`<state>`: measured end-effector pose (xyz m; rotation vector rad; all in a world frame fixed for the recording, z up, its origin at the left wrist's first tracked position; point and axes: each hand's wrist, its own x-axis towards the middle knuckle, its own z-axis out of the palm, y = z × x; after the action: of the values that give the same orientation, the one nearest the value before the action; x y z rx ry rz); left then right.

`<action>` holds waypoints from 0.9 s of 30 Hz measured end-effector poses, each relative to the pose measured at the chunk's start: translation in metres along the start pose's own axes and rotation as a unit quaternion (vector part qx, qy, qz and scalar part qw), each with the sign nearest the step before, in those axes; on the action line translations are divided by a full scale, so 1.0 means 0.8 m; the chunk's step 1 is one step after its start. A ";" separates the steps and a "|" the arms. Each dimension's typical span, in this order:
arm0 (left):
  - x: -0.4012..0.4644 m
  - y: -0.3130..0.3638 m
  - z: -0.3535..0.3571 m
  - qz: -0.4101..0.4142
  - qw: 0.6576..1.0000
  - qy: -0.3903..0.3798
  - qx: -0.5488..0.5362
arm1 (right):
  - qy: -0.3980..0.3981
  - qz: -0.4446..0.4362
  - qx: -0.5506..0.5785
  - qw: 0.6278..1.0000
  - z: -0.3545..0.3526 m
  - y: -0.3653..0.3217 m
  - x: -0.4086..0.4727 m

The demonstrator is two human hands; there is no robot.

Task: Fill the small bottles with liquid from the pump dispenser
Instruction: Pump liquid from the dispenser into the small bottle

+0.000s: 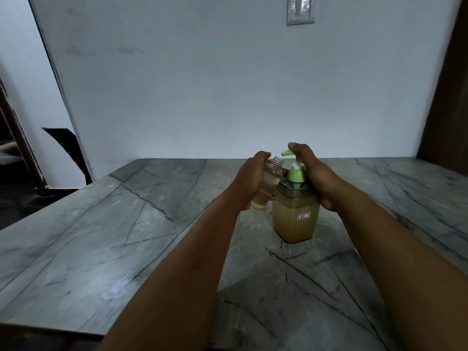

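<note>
A square pump dispenser [293, 221] stands on the stone table [126, 236], about two thirds full of yellowish liquid, with a green pump head [287, 152] and a small white label. My left hand [250, 181] grips a small clear bottle [271, 181], tilted, with its open threaded mouth just under the green nozzle. A little yellowish liquid lies at the bottle's bottom. My right hand [314, 173] is curled over the pump, a finger on top of the head and the palm against the dispenser's shoulder.
The grey veined table runs back to a white wall [228, 84] with a light switch [300, 10] high up. A dark chair back [68, 145] stands at the far left, and a brown panel [445, 97] rises at the right edge.
</note>
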<state>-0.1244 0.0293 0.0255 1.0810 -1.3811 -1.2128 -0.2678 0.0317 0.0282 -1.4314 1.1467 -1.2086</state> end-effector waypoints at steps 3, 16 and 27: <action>-0.001 0.001 0.001 0.001 1.000 0.005 0.002 | -0.010 0.008 -0.006 1.000 -0.001 -0.002 -0.001; -0.001 0.002 0.000 -0.001 1.000 0.007 0.005 | -0.005 0.003 0.014 1.000 -0.002 0.002 0.002; -0.007 0.003 0.002 0.006 1.000 0.000 -0.009 | 0.002 0.000 -0.011 1.000 -0.003 0.001 0.006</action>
<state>-0.1250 0.0349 0.0276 1.0591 -1.3730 -1.2138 -0.2696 0.0268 0.0283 -1.4460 1.1652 -1.2032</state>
